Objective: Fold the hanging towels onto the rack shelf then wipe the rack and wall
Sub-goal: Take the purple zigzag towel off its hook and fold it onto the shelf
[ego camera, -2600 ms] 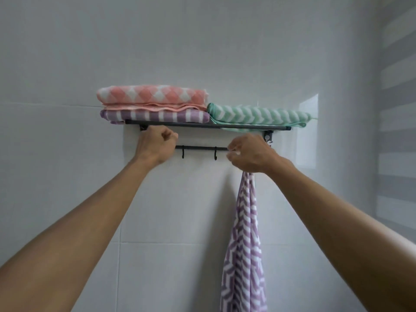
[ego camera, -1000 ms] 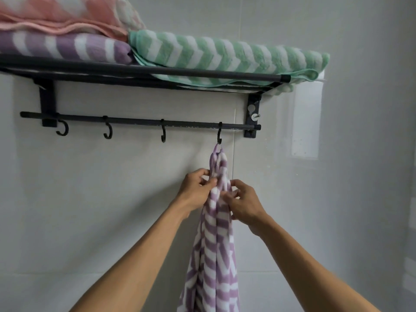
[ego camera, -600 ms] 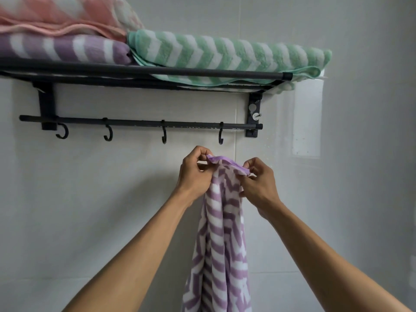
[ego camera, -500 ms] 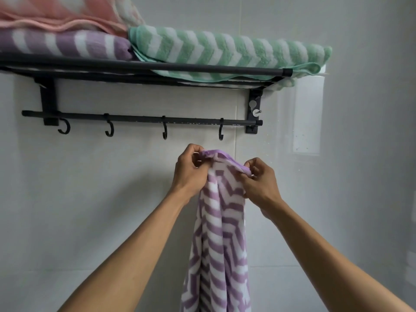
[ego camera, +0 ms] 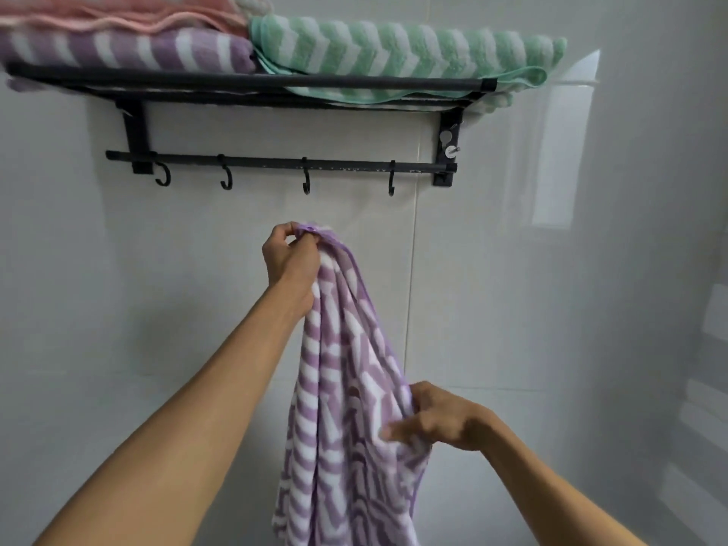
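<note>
White tiled wall [ego camera: 118,289] carries a black rack [ego camera: 252,82] w/ upper shelf, lower bar and four hooks [ego camera: 306,187], all bare. Shelf holds three folded towels: pink towel [ego camera: 118,11] stacked on purple striped towel [ego camera: 130,49] at left, green towel [ego camera: 394,49] at right. Purple zigzag towel [ego camera: 346,427] is off the rack, hanging free below the hooks, in front of the wall. Left hand [ego camera: 291,262] pinches the top corner, fingers curled round the hem; right hand [ego camera: 437,419] grips the right edge approx. halfway down, fingers closed on the cloth. Step in hand, by judgement: opening the towel out prior to folding. Procedure: run the right hand along the edge to the next corner, keep the left pinch firm, spread both corners apart to tension the hem, then bring corners together for an even fold. Keep the lower end from bunching; fabric looks soft and limp, so creases form readily. Likely free spot for stowing: on top of the green towel.
</note>
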`<state>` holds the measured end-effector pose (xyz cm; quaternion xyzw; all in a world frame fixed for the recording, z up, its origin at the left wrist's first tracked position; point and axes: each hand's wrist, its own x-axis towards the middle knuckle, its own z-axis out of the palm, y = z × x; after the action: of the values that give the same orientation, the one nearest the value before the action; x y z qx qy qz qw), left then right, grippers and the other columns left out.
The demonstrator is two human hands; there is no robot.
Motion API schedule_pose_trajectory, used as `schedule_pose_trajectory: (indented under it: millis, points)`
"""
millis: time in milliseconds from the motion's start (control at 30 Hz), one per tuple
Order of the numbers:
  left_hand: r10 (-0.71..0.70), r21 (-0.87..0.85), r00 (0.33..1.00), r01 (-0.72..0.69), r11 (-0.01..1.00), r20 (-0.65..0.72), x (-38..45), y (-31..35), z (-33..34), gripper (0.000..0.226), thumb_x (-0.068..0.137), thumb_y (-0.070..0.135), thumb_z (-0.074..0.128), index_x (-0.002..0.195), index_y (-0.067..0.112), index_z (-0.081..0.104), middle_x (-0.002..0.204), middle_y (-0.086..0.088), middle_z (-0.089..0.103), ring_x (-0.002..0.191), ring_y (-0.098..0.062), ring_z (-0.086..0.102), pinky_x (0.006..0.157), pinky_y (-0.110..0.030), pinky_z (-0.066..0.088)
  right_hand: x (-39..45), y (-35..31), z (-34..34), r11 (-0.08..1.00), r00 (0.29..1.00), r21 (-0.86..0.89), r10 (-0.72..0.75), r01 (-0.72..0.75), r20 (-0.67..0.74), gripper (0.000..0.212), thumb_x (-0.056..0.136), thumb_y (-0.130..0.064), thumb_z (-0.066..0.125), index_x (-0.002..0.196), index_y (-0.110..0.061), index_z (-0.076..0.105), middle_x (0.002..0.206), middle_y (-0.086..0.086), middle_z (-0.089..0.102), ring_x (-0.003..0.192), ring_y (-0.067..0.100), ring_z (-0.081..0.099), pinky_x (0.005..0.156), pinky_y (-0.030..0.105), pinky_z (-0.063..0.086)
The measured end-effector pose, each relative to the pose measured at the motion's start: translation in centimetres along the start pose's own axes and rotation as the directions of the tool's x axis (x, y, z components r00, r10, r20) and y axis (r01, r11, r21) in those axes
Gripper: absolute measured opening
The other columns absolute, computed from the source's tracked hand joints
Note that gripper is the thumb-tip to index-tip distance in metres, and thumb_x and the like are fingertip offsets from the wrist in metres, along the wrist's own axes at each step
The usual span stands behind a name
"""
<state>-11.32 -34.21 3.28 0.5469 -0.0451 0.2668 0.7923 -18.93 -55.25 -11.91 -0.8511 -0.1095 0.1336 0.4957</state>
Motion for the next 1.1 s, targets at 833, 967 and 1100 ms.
schedule_pose_trajectory:
  millis: [833, 967, 1100]
  points:
    - [-0.560, 0.763, 0.779, 0.174, 0.623, 0.280, -24.0, 1.5, -18.7, 0.070, 0.071, 0.009, 0.074, 0.134, 0.025, 0.047, 0.127, -0.002, 0.058, 0.113, -0.023, 0.062, 0.083, -0.034, 0.055, -16.2, -11.2, 10.8, 0.173, 0.959, 0.947, -0.132, 0.269, -0.249, 0.030, 0.085, -0.013, 0.039, 0.059, -0.016, 0.052, 0.060, 0.000, 0.050, 0.056, 0.018, 0.051, 0.064, 0.028, 0.041]
    - [-0.520, 0.751, 0.782, 0.103, 0.652, 0.344, -23.1, 1.9, -19.5, 0.108, 0.078, 0.014, 0.083, 0.156, 0.042, 0.014, 0.148, 0.005, 0.037, 0.137, -0.021, 0.043, 0.100, -0.035, 0.047, -15.1, -12.5, 12.3, 0.157, 0.963, 0.976, -0.244, 0.153, -0.111, 0.013, 0.079, -0.013, 0.049, 0.067, -0.016, 0.051, 0.064, 0.000, 0.045, 0.062, 0.016, 0.045, 0.067, 0.029, 0.038]
    - [-0.586, 0.749, 0.688, 0.091, 0.656, 0.429, -23.0, 0.2, -20.3, 0.084, 0.075, 0.044, 0.085, 0.148, 0.036, 0.043, 0.139, 0.012, 0.055, 0.126, -0.013, 0.055, 0.101, -0.029, 0.048, -12.9, -13.0, 13.3, 0.218, 0.948, 0.964, -0.308, 0.154, -0.082, 0.017, 0.083, -0.016, 0.047, 0.074, -0.011, 0.060, 0.074, 0.006, 0.054, 0.071, 0.021, 0.052, 0.077, 0.033, 0.042]
